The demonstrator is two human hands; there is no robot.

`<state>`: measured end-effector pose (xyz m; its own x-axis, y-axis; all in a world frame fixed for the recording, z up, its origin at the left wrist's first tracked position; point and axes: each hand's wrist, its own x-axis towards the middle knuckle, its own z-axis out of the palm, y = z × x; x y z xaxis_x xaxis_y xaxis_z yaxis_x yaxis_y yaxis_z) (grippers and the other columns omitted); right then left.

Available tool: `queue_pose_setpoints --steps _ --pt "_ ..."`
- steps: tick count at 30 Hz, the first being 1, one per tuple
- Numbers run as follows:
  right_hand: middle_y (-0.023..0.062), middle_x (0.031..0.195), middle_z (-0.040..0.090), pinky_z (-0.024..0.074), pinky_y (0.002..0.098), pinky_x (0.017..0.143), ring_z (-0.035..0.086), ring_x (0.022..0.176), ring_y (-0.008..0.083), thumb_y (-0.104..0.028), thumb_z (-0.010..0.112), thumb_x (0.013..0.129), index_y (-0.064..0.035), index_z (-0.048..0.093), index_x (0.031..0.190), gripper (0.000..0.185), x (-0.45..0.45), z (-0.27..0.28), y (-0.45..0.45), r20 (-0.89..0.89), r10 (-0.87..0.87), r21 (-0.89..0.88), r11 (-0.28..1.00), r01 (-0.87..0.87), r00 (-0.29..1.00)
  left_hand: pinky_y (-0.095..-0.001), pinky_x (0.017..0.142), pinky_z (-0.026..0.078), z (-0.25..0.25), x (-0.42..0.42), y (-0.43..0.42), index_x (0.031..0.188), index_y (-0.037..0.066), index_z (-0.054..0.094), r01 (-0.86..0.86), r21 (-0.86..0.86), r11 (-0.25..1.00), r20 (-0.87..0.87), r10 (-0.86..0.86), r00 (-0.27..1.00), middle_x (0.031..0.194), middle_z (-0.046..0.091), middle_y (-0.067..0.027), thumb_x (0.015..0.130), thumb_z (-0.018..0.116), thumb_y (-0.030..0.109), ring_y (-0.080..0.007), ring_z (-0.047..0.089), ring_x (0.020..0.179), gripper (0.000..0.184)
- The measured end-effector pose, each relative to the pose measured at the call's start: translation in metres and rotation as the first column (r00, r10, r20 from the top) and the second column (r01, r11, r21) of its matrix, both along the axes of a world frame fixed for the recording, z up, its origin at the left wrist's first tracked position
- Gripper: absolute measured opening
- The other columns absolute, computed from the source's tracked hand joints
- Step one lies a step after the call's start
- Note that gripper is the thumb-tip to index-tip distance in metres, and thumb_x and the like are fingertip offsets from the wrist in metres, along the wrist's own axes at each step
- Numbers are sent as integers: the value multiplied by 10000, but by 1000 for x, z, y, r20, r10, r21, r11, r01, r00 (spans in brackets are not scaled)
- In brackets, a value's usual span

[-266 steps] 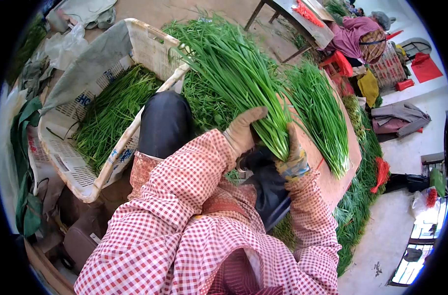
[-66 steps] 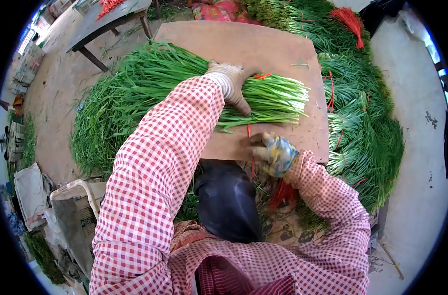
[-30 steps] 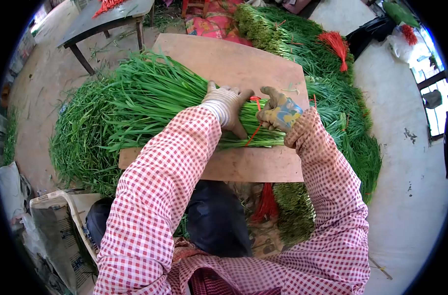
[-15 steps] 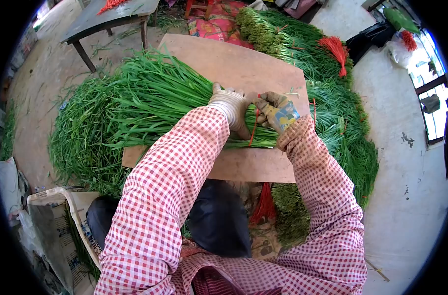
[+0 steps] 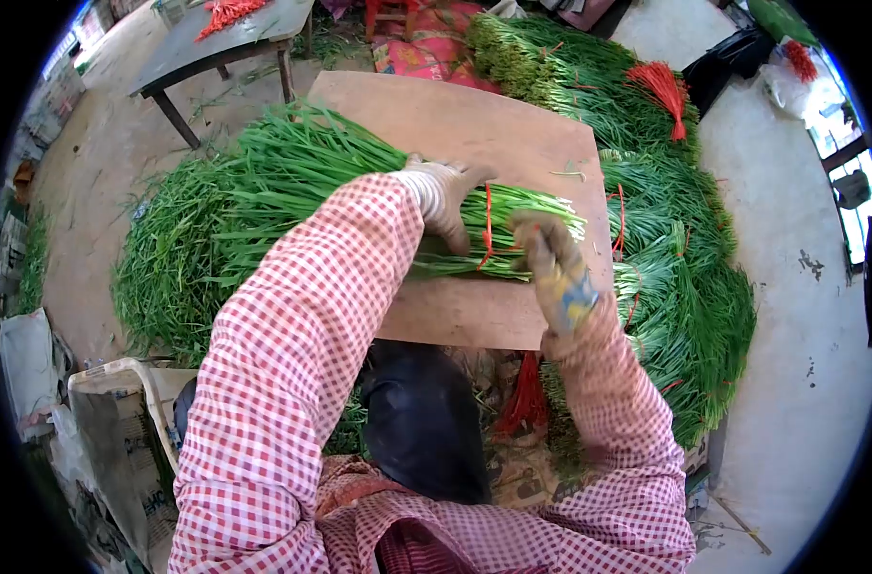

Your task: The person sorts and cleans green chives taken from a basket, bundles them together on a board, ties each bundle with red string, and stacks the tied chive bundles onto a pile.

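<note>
A bundle of long green leaf stalks, which look like garlic chives, lies across the board, leaves to the left and pale cut ends to the right. A red tie circles it near the cut ends. My left hand, in a pale glove, is wrapped over the bundle just left of the tie and presses it down. My right hand, in a dirty glove with a blue and yellow patch, is beside the cut ends with fingers curled. It is slightly blurred, and anything between its fingers is hidden.
The brown board lies before me. Loose green trimmings heap at its left, tied bundles stack at its right. Red ties lie on the stack and hang below the board. A grey table stands far left.
My right hand has drawn away from the red tie, towards me and slightly right, uncovering the cut ends. My left hand stays on the bundle, its thumb now spread out.
</note>
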<state>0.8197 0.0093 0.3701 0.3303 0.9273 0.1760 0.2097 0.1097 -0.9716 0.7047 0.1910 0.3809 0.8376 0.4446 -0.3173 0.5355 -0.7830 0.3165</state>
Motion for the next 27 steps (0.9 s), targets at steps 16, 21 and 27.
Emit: queue_pose_setpoints --steps 16,21,27 --pt "17 763 484 422 289 663 472 723 136 -208 537 958 -68 557 949 142 -56 -107 -78 -318 74 -136 983 -122 945 -666 1065 205 -15 18 -53 1491 202 207 -7 231 973 -48 18 999 1509 312 -74 575 827 430 -312 248 1415 1129" --pt "-12 646 508 404 228 551 497 609 92 -337 582 944 -73 549 991 269 -41 26 -33 -321 248 -131 944 -302 914 -647 1083 212 6 19 -38 1448 183 313 45 183 982 -87 -29 996 1439 427 -73 549 847 382 -277 376 1354 1064" --pt "25 690 546 543 383 806 666 815 215 -240 551 963 -58 525 956 184 23 66 14 -486 187 260 963 -63 854 -641 1091 205 78 -1 -50 1432 179 372 167 257 952 -321 -79 944 1373 511 -93 578 824 466 -267 458 1296 1008"
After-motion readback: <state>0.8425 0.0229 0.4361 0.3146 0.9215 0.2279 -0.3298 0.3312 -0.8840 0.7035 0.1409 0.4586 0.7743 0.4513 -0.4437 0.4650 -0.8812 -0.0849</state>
